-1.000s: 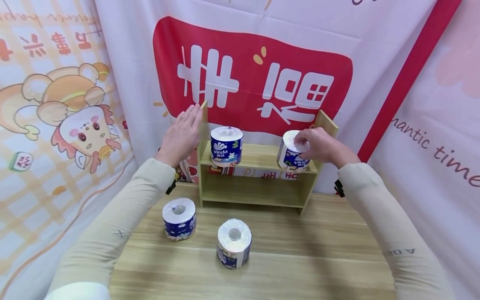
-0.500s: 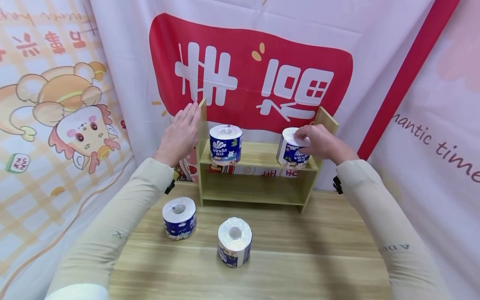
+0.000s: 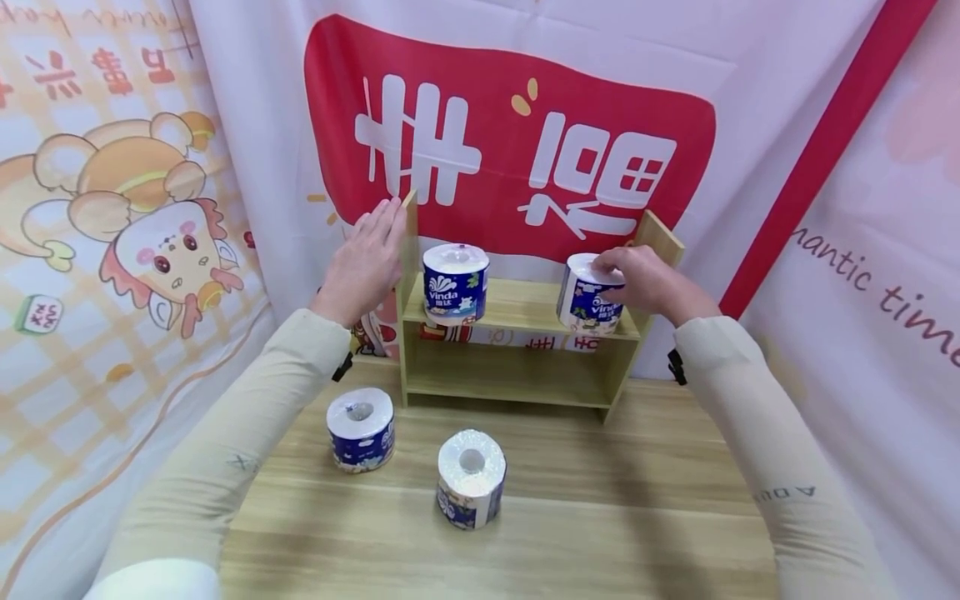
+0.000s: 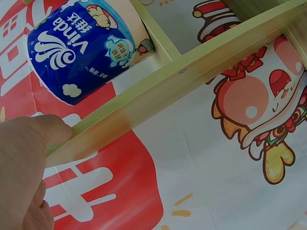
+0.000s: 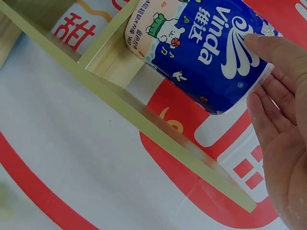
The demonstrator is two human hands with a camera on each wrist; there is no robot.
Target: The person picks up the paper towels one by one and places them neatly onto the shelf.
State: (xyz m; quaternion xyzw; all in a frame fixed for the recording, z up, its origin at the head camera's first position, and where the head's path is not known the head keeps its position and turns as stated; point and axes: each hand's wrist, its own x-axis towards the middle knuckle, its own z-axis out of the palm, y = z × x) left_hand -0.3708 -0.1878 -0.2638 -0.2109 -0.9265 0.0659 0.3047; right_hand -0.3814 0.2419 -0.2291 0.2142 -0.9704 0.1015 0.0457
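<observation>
My right hand holds a blue-and-white toilet paper roll at the right end of the upper board. In the right wrist view the thumb lies on its printed front, the fingers over its top. At the other end my left hand grips the top of the side panel of a small wooden shelf. Its thumb shows on the panel in the left wrist view. A second toilet paper roll stands upright just inside that panel.
Two more toilet paper rolls stand on the wooden table in front of the shelf: one roll at left, another roll near the middle. Printed cloth hangs close behind the shelf and along both sides.
The view shifts slightly. Both hands keep their places, the left on the side panel and the right on the toilet paper roll, which has turned a little so its print faces differently.
</observation>
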